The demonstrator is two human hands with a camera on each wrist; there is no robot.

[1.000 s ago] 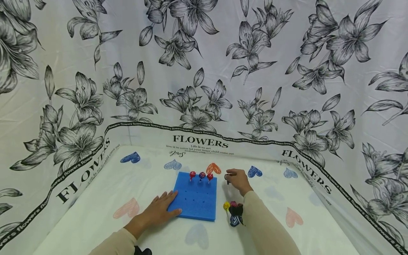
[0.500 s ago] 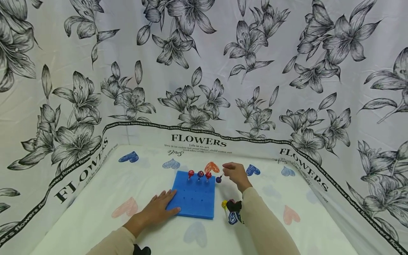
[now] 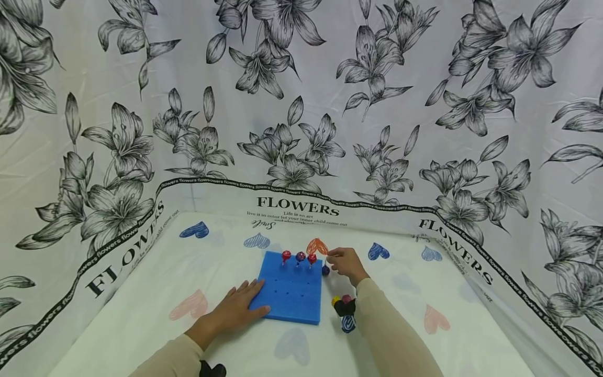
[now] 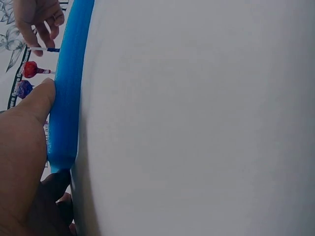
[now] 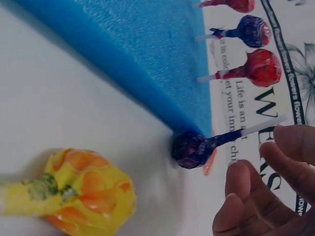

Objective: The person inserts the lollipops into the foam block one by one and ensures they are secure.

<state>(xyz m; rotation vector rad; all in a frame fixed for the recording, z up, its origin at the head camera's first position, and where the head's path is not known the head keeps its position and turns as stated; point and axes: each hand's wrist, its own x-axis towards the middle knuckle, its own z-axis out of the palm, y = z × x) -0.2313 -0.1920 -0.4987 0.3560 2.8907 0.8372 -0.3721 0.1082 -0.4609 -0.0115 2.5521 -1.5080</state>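
Left fingers (image 3: 255, 288) outstretched, right fingers (image 5: 238, 181) bent

The head view looks forward and down from farthest off: floral curtain (image 3: 301, 110) across the upper half, blue foam board (image 3: 294, 306) below centre. The left wrist view, turned sideways, sits close by the left hand (image 4: 22, 162) at left, facing the board's edge, upper left. The right wrist view, also sideways, is nearest, with the purple-wrapped lollipop (image 5: 191, 149) just below centre. All three share the board and right hand (image 5: 273, 204).
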